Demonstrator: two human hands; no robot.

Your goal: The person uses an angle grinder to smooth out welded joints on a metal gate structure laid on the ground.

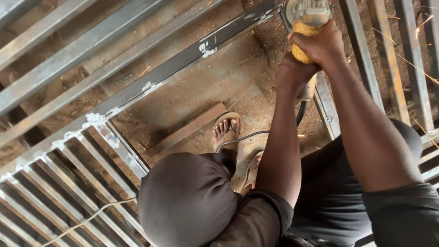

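A yellow angle grinder with a grey head is pressed against a steel tube gate frame at the top of the view. Sparks fly off to the right. My right hand is wrapped around the yellow body. My left hand grips the rear of the tool just below it. Both arms reach up from the lower right. The grinding disc itself is hidden behind the tool and the frame.
The frame's bars with pale weld marks spread across the lower left, and more bars stand at right. My knee in dark cloth and my sandalled foot are over dirt ground. A loose steel strip, the grinder's cable and a white cord lie nearby.
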